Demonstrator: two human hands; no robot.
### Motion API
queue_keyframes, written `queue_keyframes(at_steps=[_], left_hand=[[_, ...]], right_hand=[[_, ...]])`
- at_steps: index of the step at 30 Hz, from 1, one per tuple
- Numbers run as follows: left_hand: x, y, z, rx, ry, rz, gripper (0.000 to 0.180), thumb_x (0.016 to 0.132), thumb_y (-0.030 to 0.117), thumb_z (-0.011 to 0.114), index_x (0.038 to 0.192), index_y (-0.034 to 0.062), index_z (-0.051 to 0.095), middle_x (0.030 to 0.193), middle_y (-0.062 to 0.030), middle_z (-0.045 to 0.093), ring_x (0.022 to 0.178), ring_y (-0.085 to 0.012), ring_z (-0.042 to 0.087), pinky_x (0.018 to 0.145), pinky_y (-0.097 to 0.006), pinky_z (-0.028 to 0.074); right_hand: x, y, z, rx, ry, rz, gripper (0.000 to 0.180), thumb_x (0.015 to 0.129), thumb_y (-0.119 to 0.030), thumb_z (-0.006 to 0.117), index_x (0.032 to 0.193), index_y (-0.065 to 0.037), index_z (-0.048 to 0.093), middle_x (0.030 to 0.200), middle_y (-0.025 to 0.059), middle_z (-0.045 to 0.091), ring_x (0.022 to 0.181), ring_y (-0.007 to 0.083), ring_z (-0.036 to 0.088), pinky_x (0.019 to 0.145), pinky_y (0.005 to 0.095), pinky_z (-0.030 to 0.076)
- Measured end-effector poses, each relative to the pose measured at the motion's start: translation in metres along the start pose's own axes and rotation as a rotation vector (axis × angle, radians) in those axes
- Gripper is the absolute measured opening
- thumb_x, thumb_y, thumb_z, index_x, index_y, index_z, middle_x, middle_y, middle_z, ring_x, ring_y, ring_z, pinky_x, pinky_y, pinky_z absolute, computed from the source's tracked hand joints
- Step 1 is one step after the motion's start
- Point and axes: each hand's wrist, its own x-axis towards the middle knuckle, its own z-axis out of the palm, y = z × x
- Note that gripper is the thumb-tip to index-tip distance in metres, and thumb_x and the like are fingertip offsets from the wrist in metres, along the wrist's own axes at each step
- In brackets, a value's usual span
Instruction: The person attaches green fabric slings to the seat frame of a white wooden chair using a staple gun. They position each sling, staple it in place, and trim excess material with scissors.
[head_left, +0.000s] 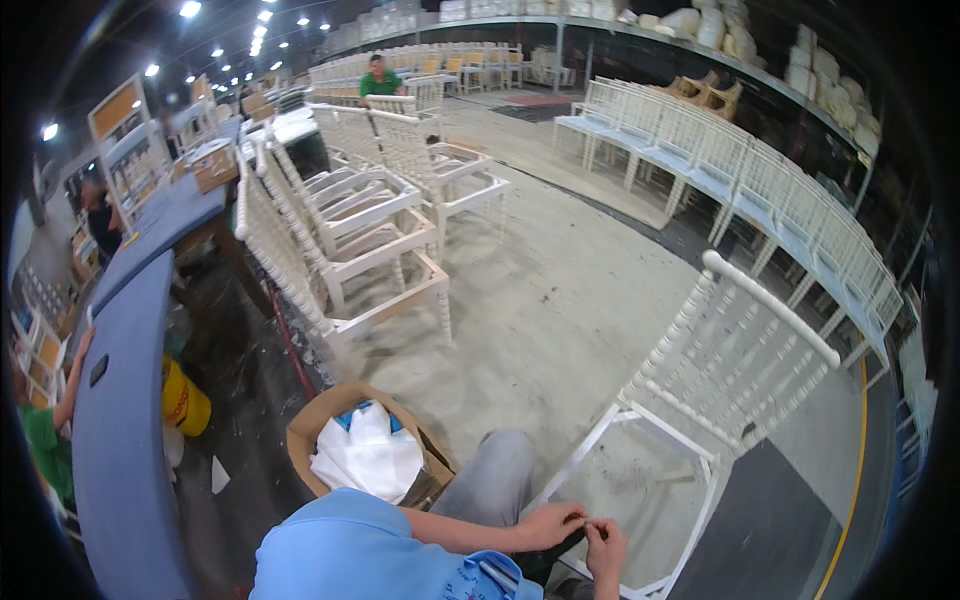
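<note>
My left hand [553,526] and my right hand [606,548] meet fingertip to fingertip over the near side of a white chair [733,360]. Both are closed in a pinch; what lies between the fingers is too small to make out. Something dark shows just under the hands, its kind unclear. The chair stands upright in front of me to the right, with a beaded spindle back and a seat frame with no panel in it. My bent left knee in grey trousers [497,470] is beside the chair.
A cardboard box [318,408] with white sheeting stands at my left. Beyond it are several white chair frames [390,290]. A long blue-topped table [120,430] runs along the left, a yellow bucket [185,398] beneath. Rows of chairs [740,170] line the right. Co-workers are nearby.
</note>
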Motion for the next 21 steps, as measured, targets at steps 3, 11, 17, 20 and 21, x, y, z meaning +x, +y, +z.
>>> queue_keyframes(at_steps=[3, 11, 17, 20, 21], left_hand=[[0.006, 0.019, -0.015, 0.011, 0.047, 0.002, 0.028, 0.098, 0.031, 0.066, 0.111, 0.0069, 0.072, 0.099, -0.0168, 0.075, 0.092, -0.0337, 0.072, 0.081, -0.041, 0.056], [0.033, 0.030, -0.028, -0.046, 0.139, 0.152, 0.019, 0.095, 0.015, 0.072, 0.108, 0.0004, 0.071, 0.094, -0.0137, 0.074, 0.085, -0.0230, 0.071, 0.075, -0.035, 0.054], [0.082, 0.038, -0.020, -0.128, 0.188, 0.138, 0.022, 0.095, 0.018, 0.071, 0.105, -0.0014, 0.072, 0.092, -0.0172, 0.074, 0.085, -0.0283, 0.074, 0.076, -0.037, 0.055], [0.130, 0.019, -0.020, -0.238, 0.204, 0.085, 0.023, 0.095, 0.018, 0.071, 0.108, -0.0014, 0.071, 0.090, -0.0164, 0.075, 0.082, -0.0284, 0.073, 0.075, -0.036, 0.055], [0.150, 0.011, -0.017, -0.298, 0.198, 0.057, 0.024, 0.095, 0.018, 0.071, 0.109, -0.0012, 0.071, 0.090, -0.0163, 0.075, 0.081, -0.0284, 0.073, 0.075, -0.036, 0.055]], right_hand=[[0.008, -0.020, -0.010, 0.021, 0.049, -0.089, 0.018, 0.087, -0.018, 0.074, 0.093, -0.001, 0.077, 0.086, 0.0142, 0.074, 0.079, 0.0250, 0.070, 0.078, 0.0371, 0.054], [0.030, -0.068, -0.027, 0.143, 0.115, -0.142, 0.015, 0.089, -0.008, 0.074, 0.101, 0.000, 0.075, 0.087, 0.0134, 0.073, 0.080, 0.0208, 0.069, 0.073, 0.0320, 0.054], [0.081, -0.063, -0.042, 0.042, 0.137, -0.108, 0.013, 0.088, -0.012, 0.075, 0.095, -0.001, 0.073, 0.084, 0.0122, 0.069, 0.073, 0.0227, 0.065, 0.069, 0.0345, 0.051], [0.130, -0.061, -0.046, -0.059, 0.115, -0.168, 0.014, 0.088, -0.014, 0.074, 0.095, -0.002, 0.073, 0.083, 0.0126, 0.068, 0.071, 0.0264, 0.063, 0.068, 0.0379, 0.050], [0.152, -0.052, -0.048, -0.085, 0.128, -0.176, 0.014, 0.088, -0.015, 0.074, 0.095, -0.002, 0.073, 0.083, 0.0131, 0.069, 0.072, 0.0274, 0.064, 0.069, 0.0385, 0.051]])
